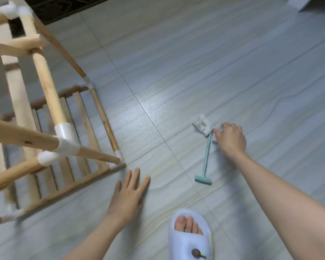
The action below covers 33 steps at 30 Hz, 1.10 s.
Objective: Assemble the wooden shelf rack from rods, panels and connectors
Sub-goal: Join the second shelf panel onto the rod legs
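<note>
The wooden shelf rack [47, 102] stands at the left, built of round rods joined by white connectors [65, 139], with a slatted panel [68, 166] at its base. My left hand [129, 192] hovers open, fingers spread, just right of the rack's near corner, touching nothing I can see. My right hand [230, 139] reaches down to a small pile of loose white connectors [203, 124] on the floor, fingers curled at their edge; a firm hold cannot be made out. A teal mallet [205, 162] lies beside that hand, head toward me.
Pale grey floor tiles spread around. My foot in a light blue slipper [189, 239] stands at the bottom middle. A dark rug edge [64, 6] lies at the top left, and a white object's corner [300, 2] shows at the top right.
</note>
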### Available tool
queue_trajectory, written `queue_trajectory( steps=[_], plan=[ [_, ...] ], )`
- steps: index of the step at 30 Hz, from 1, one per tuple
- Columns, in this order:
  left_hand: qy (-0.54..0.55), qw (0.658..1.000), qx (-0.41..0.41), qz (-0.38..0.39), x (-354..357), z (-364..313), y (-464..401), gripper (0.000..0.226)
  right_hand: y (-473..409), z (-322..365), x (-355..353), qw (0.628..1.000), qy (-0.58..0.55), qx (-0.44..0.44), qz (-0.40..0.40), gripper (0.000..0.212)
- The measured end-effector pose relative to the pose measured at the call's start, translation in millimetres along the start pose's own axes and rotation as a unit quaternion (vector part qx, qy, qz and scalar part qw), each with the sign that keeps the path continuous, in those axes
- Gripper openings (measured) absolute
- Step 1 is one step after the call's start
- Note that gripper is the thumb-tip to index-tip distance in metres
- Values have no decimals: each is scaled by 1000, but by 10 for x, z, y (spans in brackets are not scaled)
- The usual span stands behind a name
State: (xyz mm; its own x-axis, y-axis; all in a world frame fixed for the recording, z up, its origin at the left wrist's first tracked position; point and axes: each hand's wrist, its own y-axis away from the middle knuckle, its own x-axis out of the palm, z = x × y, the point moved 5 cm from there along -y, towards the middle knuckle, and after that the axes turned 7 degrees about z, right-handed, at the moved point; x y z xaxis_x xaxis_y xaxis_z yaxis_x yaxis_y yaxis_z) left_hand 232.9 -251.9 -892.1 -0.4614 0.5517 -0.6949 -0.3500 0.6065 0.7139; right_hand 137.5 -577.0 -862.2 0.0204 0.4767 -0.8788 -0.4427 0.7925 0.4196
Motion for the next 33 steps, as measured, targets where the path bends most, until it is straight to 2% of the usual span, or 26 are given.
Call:
queue_trajectory(
  steps=[2, 4, 8, 12, 15, 20, 26, 30, 33],
  plan=[
    [5, 1000, 11, -9, -14, -22, 10, 95, -12, 6, 41, 1000, -1, 4, 1, 37],
    [16, 999, 10, 40, -4, -26, -4, 77, 33, -17, 46, 1000, -11, 7, -1, 37],
    [63, 995, 28, 69, -177, -49, 19, 65, 273, -65, -24, 994, -109, 11, -13, 36],
    [127, 989, 17, 75, -385, -58, 285, 51, 755, 97, -236, 960, -272, -64, -17, 28],
    [131, 990, 31, 53, -640, -64, 652, 51, 1156, 389, -490, 922, -373, -106, 28, 20],
    [136, 989, 38, -44, -1299, -18, 1480, 48, 1916, 1122, -1140, 867, -431, -229, 104, 9],
    [171, 963, 61, -199, -1955, 166, 2780, 44, 3095, 1888, -1765, 791, -457, -354, 198, 21],
    [262, 911, 73, -310, -2255, 433, 3689, 41, 3854, 2386, -2067, 762, -421, -442, 217, 19],
    [385, 826, 76, -404, -2393, 734, 4249, 39, 4342, 2797, -2171, 760, -361, -505, 193, 21]
  ],
)
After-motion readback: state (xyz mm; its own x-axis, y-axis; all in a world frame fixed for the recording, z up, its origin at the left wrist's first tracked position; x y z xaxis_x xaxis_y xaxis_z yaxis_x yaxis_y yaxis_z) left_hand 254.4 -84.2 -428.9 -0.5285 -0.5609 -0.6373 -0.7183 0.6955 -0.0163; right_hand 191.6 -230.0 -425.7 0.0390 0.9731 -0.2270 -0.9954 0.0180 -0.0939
